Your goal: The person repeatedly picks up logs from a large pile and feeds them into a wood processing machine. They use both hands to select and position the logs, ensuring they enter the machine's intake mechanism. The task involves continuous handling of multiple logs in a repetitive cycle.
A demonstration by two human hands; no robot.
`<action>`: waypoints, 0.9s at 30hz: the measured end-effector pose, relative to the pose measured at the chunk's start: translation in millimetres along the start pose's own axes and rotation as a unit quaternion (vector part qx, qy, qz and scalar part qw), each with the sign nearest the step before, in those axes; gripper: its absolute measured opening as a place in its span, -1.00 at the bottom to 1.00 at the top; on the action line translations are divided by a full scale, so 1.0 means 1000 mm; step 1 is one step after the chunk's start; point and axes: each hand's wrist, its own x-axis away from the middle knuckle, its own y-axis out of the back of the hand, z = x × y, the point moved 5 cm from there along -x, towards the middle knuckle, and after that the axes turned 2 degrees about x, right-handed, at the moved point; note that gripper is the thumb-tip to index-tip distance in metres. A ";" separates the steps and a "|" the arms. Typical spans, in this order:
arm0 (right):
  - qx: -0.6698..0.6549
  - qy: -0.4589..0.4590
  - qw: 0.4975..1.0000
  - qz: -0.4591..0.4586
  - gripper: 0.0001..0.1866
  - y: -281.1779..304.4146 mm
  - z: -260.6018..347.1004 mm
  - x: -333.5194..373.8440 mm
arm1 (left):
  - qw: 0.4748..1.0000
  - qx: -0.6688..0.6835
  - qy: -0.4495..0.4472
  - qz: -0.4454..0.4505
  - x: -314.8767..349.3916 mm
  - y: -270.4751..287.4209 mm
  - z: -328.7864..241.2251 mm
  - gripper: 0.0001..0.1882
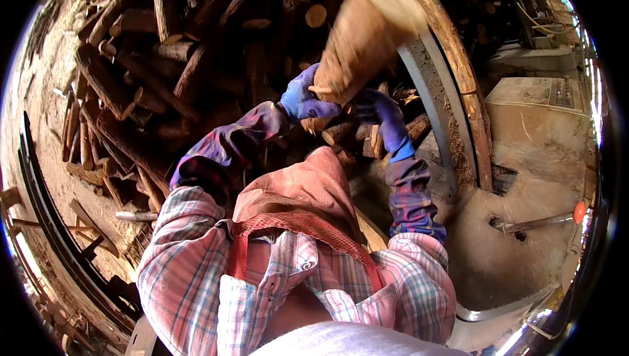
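A thick, light-brown log (pixel 357 48), smeared by motion, stands slanted in front of me with its pale cut end up and to the right. My left hand (pixel 306 96), in a purple-blue glove, is closed on the left of its lower end. On the other side, my right hand (pixel 388 121), in a similar glove, has its fingers curled against the log; shadow partly hides their tips. Beneath my hands lie several split wood pieces (pixel 373 141). A reddish apron (pixel 295 185) bulges out below my arms.
Piled logs (pixel 164 74) fill the left and far side. A curved grey metal rail (pixel 429 87) runs on the right, with a long wooden strip (pixel 468 80) along it. Further right are a dusty boxy housing (pixel 534 126) and a lever with an orange knob (pixel 579 212).
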 end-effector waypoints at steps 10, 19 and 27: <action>0.004 0.037 0.993 -0.113 -0.12 -0.007 0.030 -0.038 | 0.959 0.182 0.150 -0.155 -0.107 -0.040 -0.027 -0.38; 0.250 0.362 0.878 -0.188 -0.14 0.135 0.317 -0.245 | 0.963 -0.092 -0.078 -0.240 -0.205 -0.026 -0.141 -0.26; 0.722 -0.059 0.663 -0.191 0.14 0.251 0.222 -0.361 | 0.859 -0.078 0.281 -0.422 0.024 0.027 0.011 -0.29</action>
